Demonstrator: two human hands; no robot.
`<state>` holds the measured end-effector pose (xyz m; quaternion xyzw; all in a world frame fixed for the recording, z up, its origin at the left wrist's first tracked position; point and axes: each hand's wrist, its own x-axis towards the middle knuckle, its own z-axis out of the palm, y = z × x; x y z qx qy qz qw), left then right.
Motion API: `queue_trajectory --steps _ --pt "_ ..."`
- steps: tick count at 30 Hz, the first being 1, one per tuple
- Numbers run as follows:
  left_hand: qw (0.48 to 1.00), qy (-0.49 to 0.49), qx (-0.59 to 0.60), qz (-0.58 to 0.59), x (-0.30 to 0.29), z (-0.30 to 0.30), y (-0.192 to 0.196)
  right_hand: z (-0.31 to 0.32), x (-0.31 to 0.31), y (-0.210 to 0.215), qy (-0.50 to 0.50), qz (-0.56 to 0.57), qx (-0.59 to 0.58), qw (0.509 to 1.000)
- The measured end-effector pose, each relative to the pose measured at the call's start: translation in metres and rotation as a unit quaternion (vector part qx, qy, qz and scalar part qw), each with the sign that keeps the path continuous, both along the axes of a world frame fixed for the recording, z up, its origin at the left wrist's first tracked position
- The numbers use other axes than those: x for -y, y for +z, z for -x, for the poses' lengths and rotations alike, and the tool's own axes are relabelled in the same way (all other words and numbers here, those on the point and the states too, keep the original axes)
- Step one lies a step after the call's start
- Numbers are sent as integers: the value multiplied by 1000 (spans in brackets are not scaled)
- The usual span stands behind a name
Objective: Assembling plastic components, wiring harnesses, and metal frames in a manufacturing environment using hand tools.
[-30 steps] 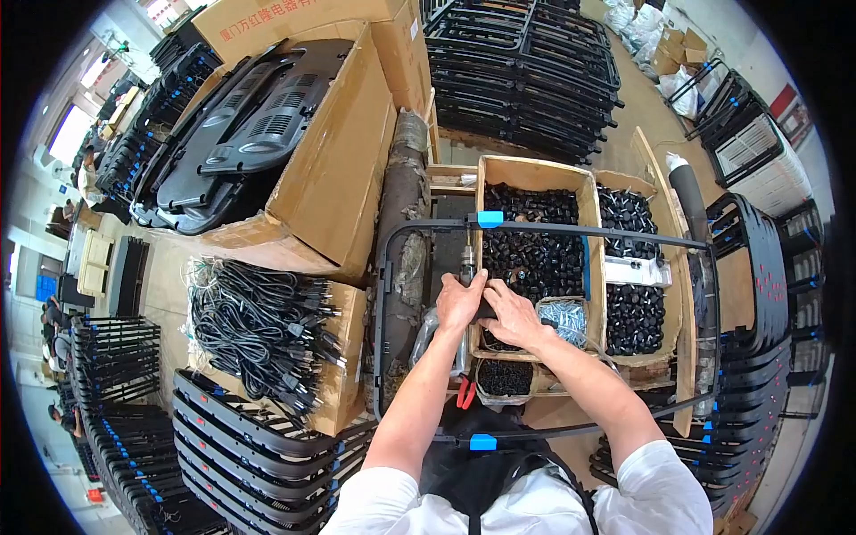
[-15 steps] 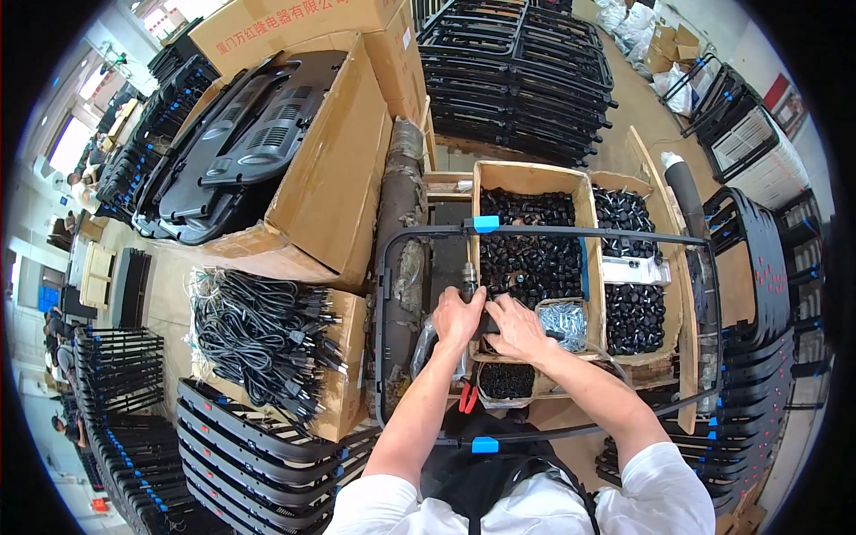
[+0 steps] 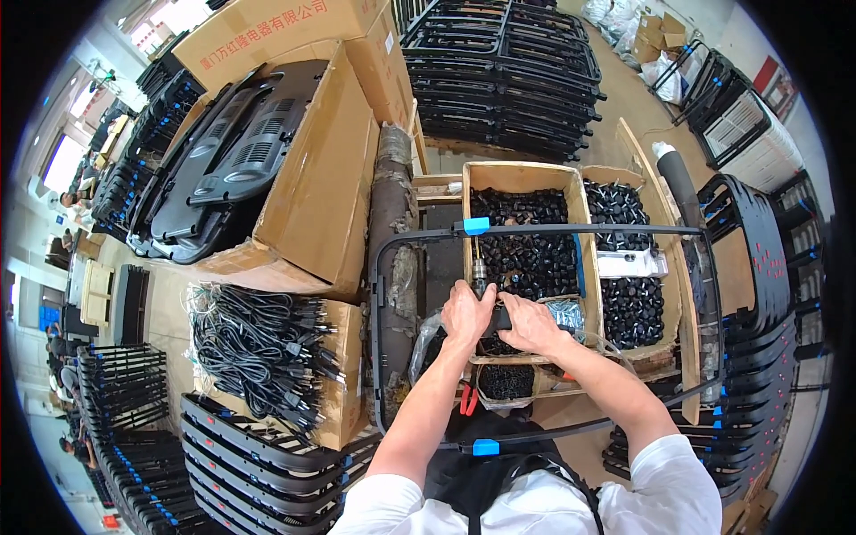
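Red-lettered carton [image 3: 267,37] beyond hand-held power driver [image 3: 481,273]

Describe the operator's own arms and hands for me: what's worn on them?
White short sleeves cover the upper arms, leaving both forearms bare. The left hand and right hand are ungloved; no watch or bracelet shows.

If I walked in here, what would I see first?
Probably the big black frame in the middle, with the left hand and right hand on a drill-like tool inside its outline. Small black parts lie heaped just ahead, and tangled black cords pile up at left.
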<state>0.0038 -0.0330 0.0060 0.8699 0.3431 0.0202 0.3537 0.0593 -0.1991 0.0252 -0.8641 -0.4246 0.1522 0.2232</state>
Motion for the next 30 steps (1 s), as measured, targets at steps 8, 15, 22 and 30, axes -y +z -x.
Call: queue_trajectory --steps 8,15,22,30 --pt "1000 13 20 -8 -1 -8 1 -7 -1 -9 0 -22 3 1000" --pt "1000 15 -10 -4 -3 -16 7 -9 2 -17 -2 -44 -10 999" --pt "1000 17 -26 -4 -7 -22 6 -14 -2 -17 0 -31 -27 999" --pt "999 22 -35 -11 -7 -32 9 -23 -3 -22 2 -31 -15 999"
